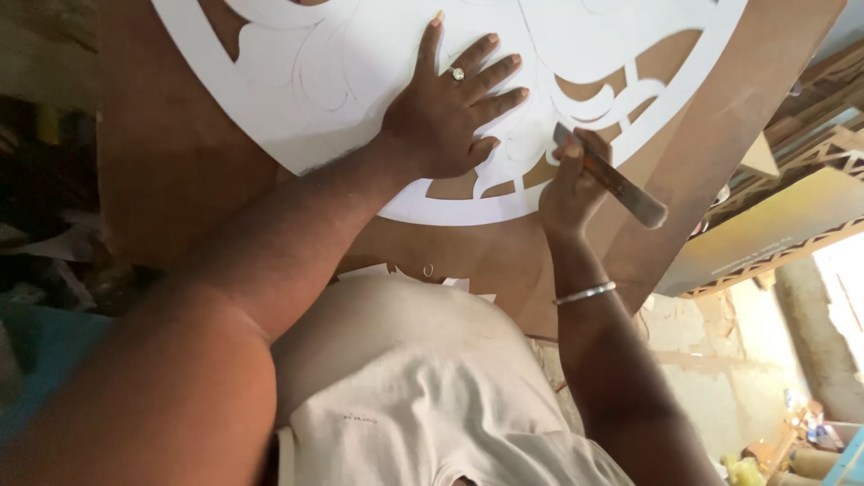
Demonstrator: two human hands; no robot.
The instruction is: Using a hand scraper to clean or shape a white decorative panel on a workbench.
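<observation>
Your left hand [441, 121] lies flat with fingers spread on the white cut-out sheet [378, 63], pressing it on the brown board [171, 153]. Your right hand [571, 184] is closed around a cutting tool [612, 177], its tip at the sheet's lower edge, just beside your left hand. A silver bangle [585, 292] sits on your right wrist.

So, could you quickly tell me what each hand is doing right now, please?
Left hand: open, pressed flat on the white cut-out sheet.
Right hand: closed around a knife-like cutting tool.
</observation>
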